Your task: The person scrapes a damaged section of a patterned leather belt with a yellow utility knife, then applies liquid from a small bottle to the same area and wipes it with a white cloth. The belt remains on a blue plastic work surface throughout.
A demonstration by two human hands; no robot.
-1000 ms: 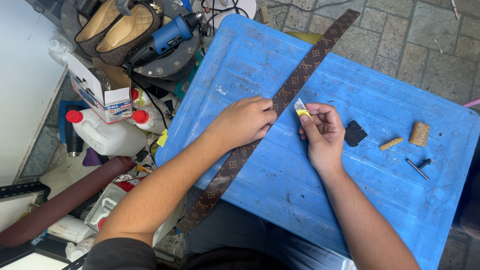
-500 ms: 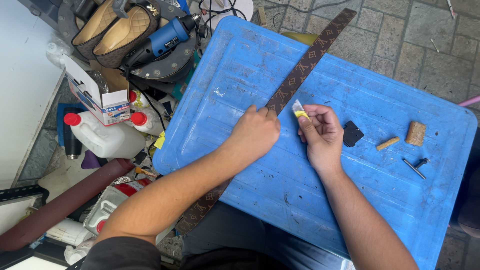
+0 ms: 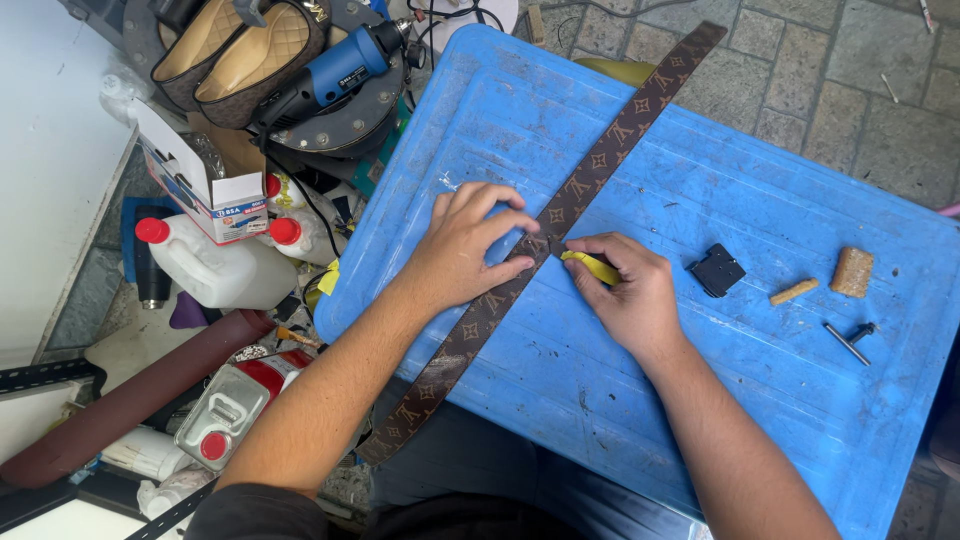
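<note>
Belt [image 3: 590, 185] – brown patterned strap lying diagonally across blue lid [image 3: 760, 170] | left hand [image 3: 470, 245] spread flat, pressing strap down, gripping nothing | right hand [image 3: 625, 290] pinched shut on small yellow tool [image 3: 590, 265] at strap edge | progress – work at mid-strap, apparently unfinished.

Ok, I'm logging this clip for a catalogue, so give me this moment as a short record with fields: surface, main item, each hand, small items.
surface: blue plastic lid, scuffed
main item: brown patterned strap lying diagonally across the lid, one end hanging off the near edge
left hand: pressed flat on the strap
right hand: pinching a small yellow tool against the strap's edge
small items on the lid: black square piece, tan block, small tan stick, metal pin
</note>
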